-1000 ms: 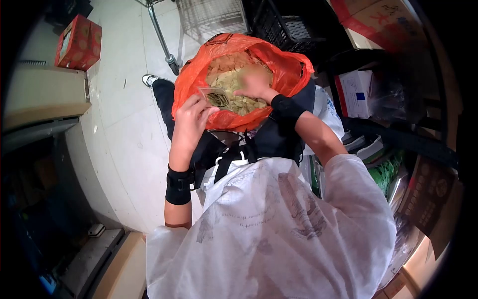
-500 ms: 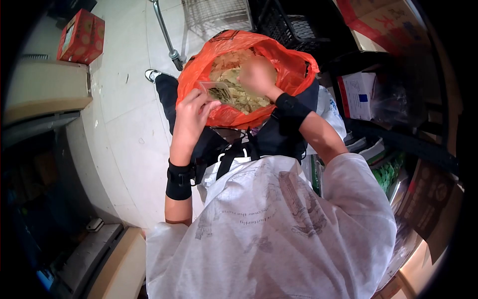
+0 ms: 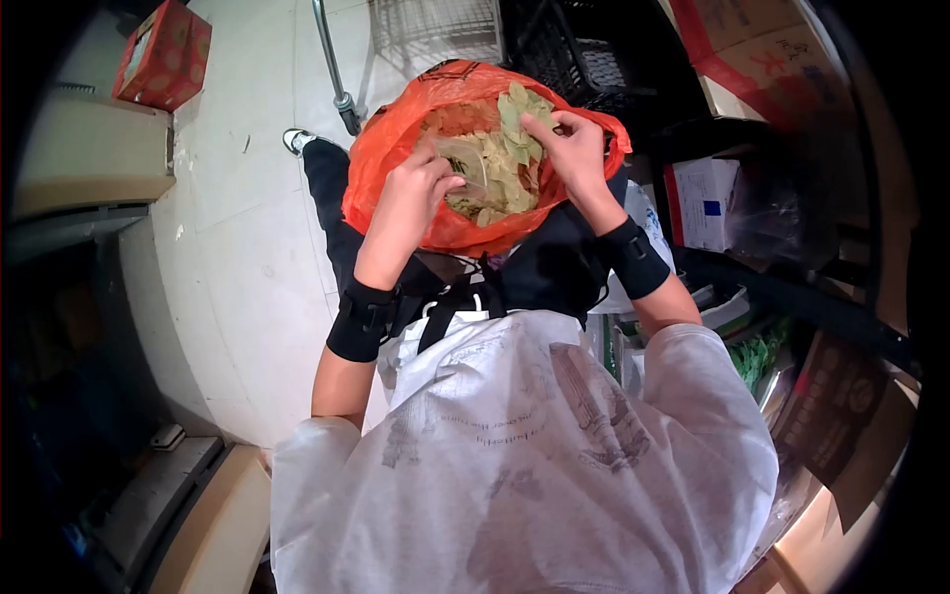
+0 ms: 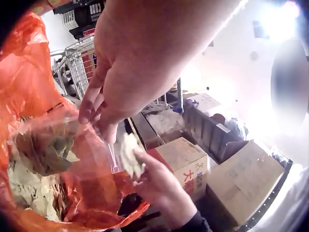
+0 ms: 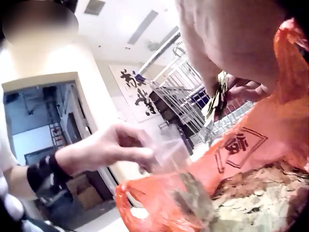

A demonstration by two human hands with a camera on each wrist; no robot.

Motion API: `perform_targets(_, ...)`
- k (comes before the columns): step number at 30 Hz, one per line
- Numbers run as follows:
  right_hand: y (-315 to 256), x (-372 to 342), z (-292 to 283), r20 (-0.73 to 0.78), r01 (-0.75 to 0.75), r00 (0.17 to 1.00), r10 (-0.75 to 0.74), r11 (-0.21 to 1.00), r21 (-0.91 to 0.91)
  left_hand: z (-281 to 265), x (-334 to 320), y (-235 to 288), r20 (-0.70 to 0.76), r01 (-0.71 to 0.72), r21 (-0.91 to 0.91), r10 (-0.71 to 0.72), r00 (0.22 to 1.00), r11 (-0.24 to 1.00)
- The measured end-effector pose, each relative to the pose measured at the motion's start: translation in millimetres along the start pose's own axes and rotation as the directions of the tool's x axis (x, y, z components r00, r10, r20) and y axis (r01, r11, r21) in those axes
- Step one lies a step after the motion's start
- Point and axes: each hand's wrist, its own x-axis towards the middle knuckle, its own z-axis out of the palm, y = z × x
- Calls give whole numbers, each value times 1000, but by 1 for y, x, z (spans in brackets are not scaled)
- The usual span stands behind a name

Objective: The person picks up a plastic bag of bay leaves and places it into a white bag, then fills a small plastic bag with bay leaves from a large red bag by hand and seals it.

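Note:
An orange plastic bag point(image 3: 381, 144) full of dry, pale green leaves point(image 3: 500, 188) sits between the person's knees. The left hand point(image 3: 411, 193) pinches the edge of a small clear bag point(image 5: 174, 152) that has some leaves in its lower part. In the head view, that clear bag hangs over the leaf pile. The right hand point(image 3: 577, 156) grips a bunch of leaves point(image 4: 129, 155) between thumb and fingers, above the right side of the orange bag. Both hands are apart, with the clear bag between them in the left wrist view.
A red patterned box point(image 3: 163, 57) stands on the floor at the upper left. Behind the orange bag are a metal cart leg point(image 3: 344, 104) and a black crate point(image 3: 594, 69). Cartons and a shelf with a white box point(image 3: 705, 203) line the right side.
The right hand has risen out of the leaf pile and moved right, now with a bunch of leaves in its grip. The left hand has shifted slightly right with the clear bag.

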Motion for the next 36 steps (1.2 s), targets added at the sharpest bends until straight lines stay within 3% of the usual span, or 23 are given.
perform_targets(1,-19,-13,7,-18,59,998,-57,988,139,3,2,1,8,0,4,0,1000,1000)
perform_targets(6,-8,-37,40,-192,254,957,-217,947,196,20,7,-1,11,-46,15,46,999,999)
perform_targets(10,4,-47,58,-249,388,895,-370,921,24,26,7,-2,26,-42,38,41,999,998)
perform_targets(13,13,-49,63,-236,527,785,-573,818,-231,27,7,-4,5,-35,27,35,999,999)
perform_targets(17,18,-52,62,-198,525,797,-570,817,-239,23,9,-2,-24,-38,9,38,999,999)
perform_targets(23,15,-55,58,-93,410,890,-446,874,-260,23,10,2,-9,-37,52,37,999,998)
perform_targets(25,17,-54,56,-60,489,847,-528,819,-300,23,10,2,-18,-40,53,41,999,998)
perform_targets(35,8,-53,38,133,602,791,-597,725,-335,24,9,-3,-23,-60,60,61,998,996)
perform_targets(36,7,-51,36,134,653,748,-650,686,-320,23,9,-3,-26,-63,59,64,998,996)
